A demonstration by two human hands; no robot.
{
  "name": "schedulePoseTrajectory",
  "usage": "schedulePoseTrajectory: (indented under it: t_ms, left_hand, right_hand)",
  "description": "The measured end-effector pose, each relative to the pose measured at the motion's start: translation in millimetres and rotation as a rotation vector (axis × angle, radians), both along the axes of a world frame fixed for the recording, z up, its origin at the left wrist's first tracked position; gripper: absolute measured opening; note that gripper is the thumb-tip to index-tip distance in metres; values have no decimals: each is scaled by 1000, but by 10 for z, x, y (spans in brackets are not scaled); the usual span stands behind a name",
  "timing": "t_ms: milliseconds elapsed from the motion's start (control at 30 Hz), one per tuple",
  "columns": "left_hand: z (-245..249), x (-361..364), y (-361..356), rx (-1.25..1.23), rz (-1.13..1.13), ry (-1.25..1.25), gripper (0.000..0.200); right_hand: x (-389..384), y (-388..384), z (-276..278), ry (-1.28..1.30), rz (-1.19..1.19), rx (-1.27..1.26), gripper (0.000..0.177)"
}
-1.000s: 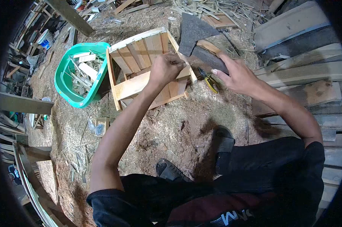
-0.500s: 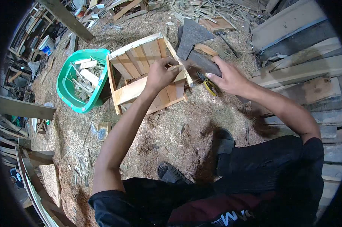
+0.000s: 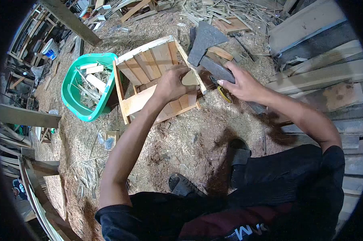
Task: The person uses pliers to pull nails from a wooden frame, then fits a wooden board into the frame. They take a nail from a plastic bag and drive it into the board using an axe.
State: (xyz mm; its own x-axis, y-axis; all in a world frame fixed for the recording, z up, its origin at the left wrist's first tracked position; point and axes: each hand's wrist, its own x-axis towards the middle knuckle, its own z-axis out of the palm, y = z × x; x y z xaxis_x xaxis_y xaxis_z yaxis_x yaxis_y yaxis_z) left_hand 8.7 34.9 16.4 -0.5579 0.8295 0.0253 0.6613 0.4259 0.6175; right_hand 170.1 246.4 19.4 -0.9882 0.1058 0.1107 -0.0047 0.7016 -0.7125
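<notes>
By the crate (image 3: 151, 60) | our right hand (image 3: 245, 82) clamps the hatchet (image 3: 203, 44) | our left hand (image 3: 173, 84), hold unclear, best kept well aside

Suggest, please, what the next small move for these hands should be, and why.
Perhaps ease the left hand slightly away from the right end of the pale, slatted wooden crate before any swing: the right hand grips a grey, broad-bladed hatchet by its dark handle, and it appears close to that end.
</notes>
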Motion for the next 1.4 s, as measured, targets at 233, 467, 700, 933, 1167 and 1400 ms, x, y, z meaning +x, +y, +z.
schedulePoseTrajectory:
  t_ms: [233, 467, 700, 933, 1167, 1400]
  left_hand:
    - [-80, -32, 9, 8, 26, -46, 66]
    - [-312, -119, -4, 114, -10, 26, 65]
    - [-277, -133, 8, 90, -3, -107, 60]
    - [-348, -116, -37, 137, 3, 12, 55]
    - [-343, -133, 32, 212, 74, -37, 33]
    - [-348, -118, 36, 201, 105, -18, 28]
  right_hand:
    - [-35, 34, 41, -44, 18, 82, 39]
    - [10, 24, 221, -29, 56, 133, 45]
    - [3, -51, 460, -33, 119, 184, 45]
    - [29, -23, 270, 26, 124, 199, 45]
    - [-16, 42, 286, 51, 63, 192, 43]
    - [4, 21, 318, 9, 106, 167, 44]
